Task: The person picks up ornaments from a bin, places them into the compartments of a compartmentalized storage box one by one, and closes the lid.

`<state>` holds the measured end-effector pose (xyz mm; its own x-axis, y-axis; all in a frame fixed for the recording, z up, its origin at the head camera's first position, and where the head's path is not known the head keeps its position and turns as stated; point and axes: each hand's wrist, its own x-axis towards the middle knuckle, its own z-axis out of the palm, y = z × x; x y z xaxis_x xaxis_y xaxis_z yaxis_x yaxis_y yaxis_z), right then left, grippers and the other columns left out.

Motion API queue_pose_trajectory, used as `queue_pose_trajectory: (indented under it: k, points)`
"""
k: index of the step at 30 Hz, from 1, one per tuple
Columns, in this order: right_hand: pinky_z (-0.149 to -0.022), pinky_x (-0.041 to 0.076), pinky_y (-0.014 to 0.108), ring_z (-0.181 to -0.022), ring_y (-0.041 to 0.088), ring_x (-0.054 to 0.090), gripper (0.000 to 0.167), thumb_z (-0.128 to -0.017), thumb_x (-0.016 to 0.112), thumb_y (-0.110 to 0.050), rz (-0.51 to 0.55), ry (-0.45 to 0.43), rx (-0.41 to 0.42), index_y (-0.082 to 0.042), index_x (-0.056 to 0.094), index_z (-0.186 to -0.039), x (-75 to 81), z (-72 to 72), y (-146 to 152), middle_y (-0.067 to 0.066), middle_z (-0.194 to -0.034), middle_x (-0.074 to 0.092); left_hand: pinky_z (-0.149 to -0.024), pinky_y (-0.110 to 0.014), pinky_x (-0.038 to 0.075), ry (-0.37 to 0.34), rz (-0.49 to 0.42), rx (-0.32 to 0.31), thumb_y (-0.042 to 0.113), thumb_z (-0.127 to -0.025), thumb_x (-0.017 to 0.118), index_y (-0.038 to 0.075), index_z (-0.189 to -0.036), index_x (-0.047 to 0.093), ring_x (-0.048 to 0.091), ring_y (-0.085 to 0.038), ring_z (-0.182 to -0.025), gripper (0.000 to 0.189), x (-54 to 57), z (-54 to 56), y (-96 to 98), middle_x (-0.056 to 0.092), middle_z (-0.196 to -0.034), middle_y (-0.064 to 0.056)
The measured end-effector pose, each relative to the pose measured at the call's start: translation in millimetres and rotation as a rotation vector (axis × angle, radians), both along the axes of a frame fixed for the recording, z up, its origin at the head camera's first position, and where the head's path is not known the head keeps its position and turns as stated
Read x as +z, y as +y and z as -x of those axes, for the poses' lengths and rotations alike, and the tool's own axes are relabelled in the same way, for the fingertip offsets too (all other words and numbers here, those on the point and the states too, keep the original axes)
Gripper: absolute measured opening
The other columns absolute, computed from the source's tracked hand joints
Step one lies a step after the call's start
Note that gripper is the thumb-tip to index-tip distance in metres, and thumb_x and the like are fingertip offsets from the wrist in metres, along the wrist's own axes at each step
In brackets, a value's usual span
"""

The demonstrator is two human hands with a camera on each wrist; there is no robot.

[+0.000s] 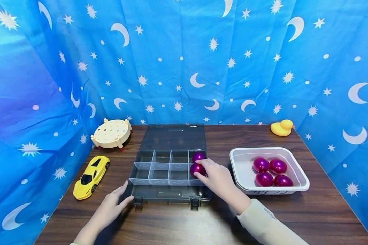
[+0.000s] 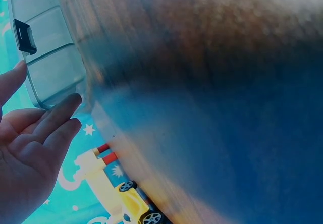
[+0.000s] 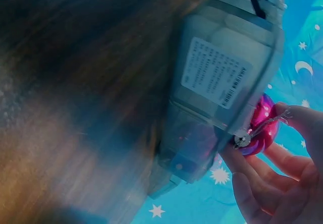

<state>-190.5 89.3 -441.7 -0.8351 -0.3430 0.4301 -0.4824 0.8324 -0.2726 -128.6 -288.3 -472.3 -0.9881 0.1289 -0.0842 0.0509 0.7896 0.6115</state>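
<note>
We see a brown wooden surface (image 1: 220, 226) before a blue curtain (image 1: 171, 37), with an open divided box (image 1: 162, 194) on it. Left of the box stand a yellow car (image 1: 91, 177) and a round stand (image 1: 110, 135); right of it, a duck (image 1: 281, 128) and a white tub (image 1: 242, 168) holding four purple balls (image 1: 264, 179). At the box's right end, the right hand (image 1: 219, 177) has its grip pinched around a fifth ball (image 1: 196, 169), just in front of a sixth ball (image 1: 198, 156); the left hand (image 1: 112, 205), fingers loosely extended, is at its front left corner.
</note>
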Motion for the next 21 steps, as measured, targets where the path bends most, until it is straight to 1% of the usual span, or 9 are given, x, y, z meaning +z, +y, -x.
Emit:
queue_pose_trajectory:
  k: [7,13,18,21]
  points:
    - [-0.07,0.056,0.04,-0.083,0.024,0.068,0.041,-0.082,0.076,-0.04,-0.068,0.024,0.002,-0.013,0.069,-0.113,-6.0,3.9,-1.8,0.006,-0.097,0.071,-0.101,-0.057,0.037,-0.003,0.001,-0.001,0.032,-0.096,0.06,-0.006,-0.146,0.032,0.041,-0.041,-0.129,0.068,0.1,0.8,-0.5,0.04,-0.142,-0.029]
    - [-0.07,0.056,0.04,-0.083,0.025,0.067,0.042,-0.08,0.079,-0.039,-0.064,0.046,0.018,-0.012,0.07,-0.111,-5.8,5.5,-1.3,0.005,-0.097,0.069,-0.102,-0.057,0.036,-0.003,0.005,0.002,0.033,-0.097,0.06,-0.006,-0.146,0.032,0.04,-0.041,-0.13,0.069,1.1,1.0,0.2,0.04,-0.142,-0.028]
    - [-0.071,0.056,0.04,-0.086,0.024,0.067,0.041,-0.081,0.077,-0.036,-0.056,0.023,0.021,-0.013,0.07,-0.115,-1.6,3.2,0.2,0.005,-0.1,0.069,-0.102,-0.057,0.036,0.002,0.021,0.001,0.035,-0.097,0.059,-0.006,-0.146,0.032,0.04,-0.041,-0.129,0.069,2.2,-0.6,1.1,0.041,-0.142,-0.029]
    - [-0.072,0.056,0.04,-0.088,0.024,0.067,0.04,-0.083,0.077,-0.034,-0.046,0.024,0.019,-0.013,0.069,-0.115,2.3,0.9,4.0,0.005,-0.1,0.069,-0.102,-0.057,0.036,-0.005,0.019,0.008,0.035,-0.096,0.06,-0.005,-0.146,0.033,0.041,-0.041,-0.129,0.069,2.9,-1.6,2.4,0.041,-0.142,-0.028]
